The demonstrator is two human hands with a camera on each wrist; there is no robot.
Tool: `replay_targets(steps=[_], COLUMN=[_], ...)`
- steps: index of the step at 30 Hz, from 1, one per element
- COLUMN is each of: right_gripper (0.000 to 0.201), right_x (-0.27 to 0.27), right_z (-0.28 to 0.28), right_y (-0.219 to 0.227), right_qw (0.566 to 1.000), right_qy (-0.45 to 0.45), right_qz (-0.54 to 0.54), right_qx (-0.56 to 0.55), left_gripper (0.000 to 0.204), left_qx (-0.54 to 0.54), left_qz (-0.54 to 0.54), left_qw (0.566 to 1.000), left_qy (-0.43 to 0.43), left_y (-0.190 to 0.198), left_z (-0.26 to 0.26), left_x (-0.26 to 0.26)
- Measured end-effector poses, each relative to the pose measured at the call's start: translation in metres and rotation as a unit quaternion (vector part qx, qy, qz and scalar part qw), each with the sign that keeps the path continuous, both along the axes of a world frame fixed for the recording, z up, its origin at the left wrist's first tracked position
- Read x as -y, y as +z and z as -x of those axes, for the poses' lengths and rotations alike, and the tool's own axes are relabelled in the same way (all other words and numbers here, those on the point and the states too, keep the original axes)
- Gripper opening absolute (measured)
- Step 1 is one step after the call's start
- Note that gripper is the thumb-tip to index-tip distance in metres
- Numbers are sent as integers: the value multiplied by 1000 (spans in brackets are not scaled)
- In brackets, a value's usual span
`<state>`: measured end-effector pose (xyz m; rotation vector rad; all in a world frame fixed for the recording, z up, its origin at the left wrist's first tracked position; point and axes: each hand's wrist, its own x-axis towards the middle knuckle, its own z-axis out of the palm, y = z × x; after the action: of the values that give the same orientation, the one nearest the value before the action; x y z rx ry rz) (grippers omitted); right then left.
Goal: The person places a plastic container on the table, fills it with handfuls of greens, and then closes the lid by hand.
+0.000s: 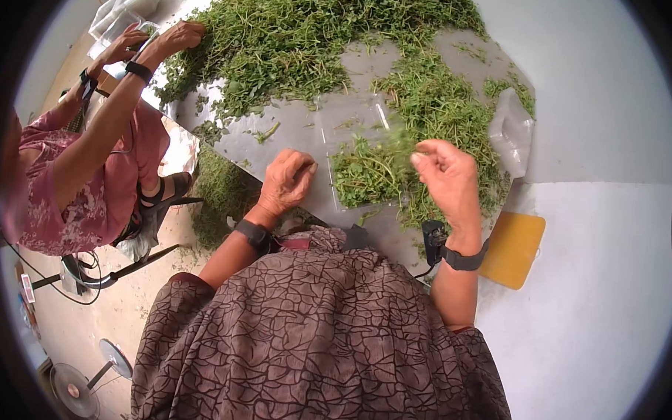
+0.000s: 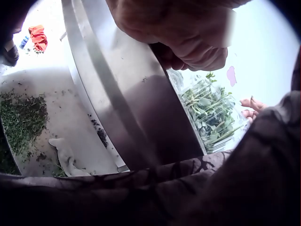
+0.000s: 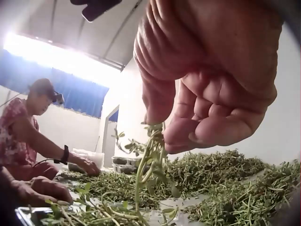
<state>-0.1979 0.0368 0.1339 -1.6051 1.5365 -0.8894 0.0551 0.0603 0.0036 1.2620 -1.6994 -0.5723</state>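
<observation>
My right hand [image 1: 448, 177] pinches a small bunch of green leafy stems [image 3: 153, 165] between thumb and fingertips. In the right wrist view the stems hang down over more greens [image 1: 363, 170] lying in a clear plastic box [image 1: 336, 199]. The box's transparent lid [image 1: 347, 114] lies folded back on the far side. Left of the box, close to the table's front edge, my left hand [image 1: 287, 180] rests with its fingers loosely curled and nothing seen in them. The left wrist view has that hand over the metal table edge [image 2: 146, 108].
A large heap of greens [image 1: 282, 60] spreads over the table [image 1: 294, 131]. Clear plastic containers [image 1: 513, 131] lie at the right. Another person [image 1: 93, 172] works at the left, hands at the heap. A yellow board [image 1: 512, 249] is beyond my right wrist; cut greens [image 1: 218, 191] lie below the table.
</observation>
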Motion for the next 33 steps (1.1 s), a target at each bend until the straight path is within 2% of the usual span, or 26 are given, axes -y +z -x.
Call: replay_targets(steps=[3,4,5,7,9,11,12,13,14,15,16,18,19,21,22,23,25,29,31,33], right_gripper=[20,25,25,31,33,34,34,34,35,35,33,33,32,32,32,32,32,30,30,30], right_x=[-5,-6,-10,-18,-26,-32,-34,-36,-38,-40,-41,-44,-45,-46,-44,-44,-47,-49,-48,-48], right_z=[-3,0,2,6,10,11,10,9,7,4,-1,0,-2,-4,-4,-5,-10,-12,-12,-13], right_y=[-10,-18,-22,-26,-34,-39,-42,-46,-49,-51,-45,-56,-58,-59,-62,-65,-68,-76,-77,-76], right_qw=[998,988,988,974,972,970,969,969,973,977,978,978,978,978,980,981,983,987,987,988], right_qy=[-42,-74,-78,-84,-91,-80,-73,-76,-61,-45,-37,-31,-22,-26,-34,-42,-54,-77,-79,-82], right_qz=[13,33,34,28,20,21,7,8,17,27,-2,12,22,11,-5,-21,-24,-39,-44,-48], right_qx=[-46,-130,-130,-210,-214,-229,-236,-236,-222,-208,-203,-204,-207,-209,-198,-186,-172,-138,-129,-119], left_gripper=[5,5,7,10,13,18,22,26,35,35,38,45,45,45,46,46,43,31,18,16], left_qx=[-2,-2,-30,-60,-82,-60,-33,-6,33,33,71,143,144,273,292,293,254,256,218,216], left_qz=[12,12,-17,-42,-65,-31,30,90,64,67,58,34,36,48,68,67,-9,-22,-21,-23], left_qw=[1000,1000,999,996,994,997,998,995,993,993,988,971,970,939,932,931,935,931,940,939], left_qy=[-25,-27,-36,-46,-18,-27,-37,-46,-92,-95,-128,-188,-190,-202,-202,-206,-249,-259,-263,-266], left_y=[-3,-2,0,9,19,32,42,49,53,54,54,50,43,32,29,26,25,26,26,25], left_z=[-5,-6,-8,-10,-17,-22,-19,-17,-17,-14,-7,5,10,22,27,31,36,37,35,33], left_x=[3,2,0,1,3,19,29,39,47,55,64,79,86,95,98,102,111,120,119,119])
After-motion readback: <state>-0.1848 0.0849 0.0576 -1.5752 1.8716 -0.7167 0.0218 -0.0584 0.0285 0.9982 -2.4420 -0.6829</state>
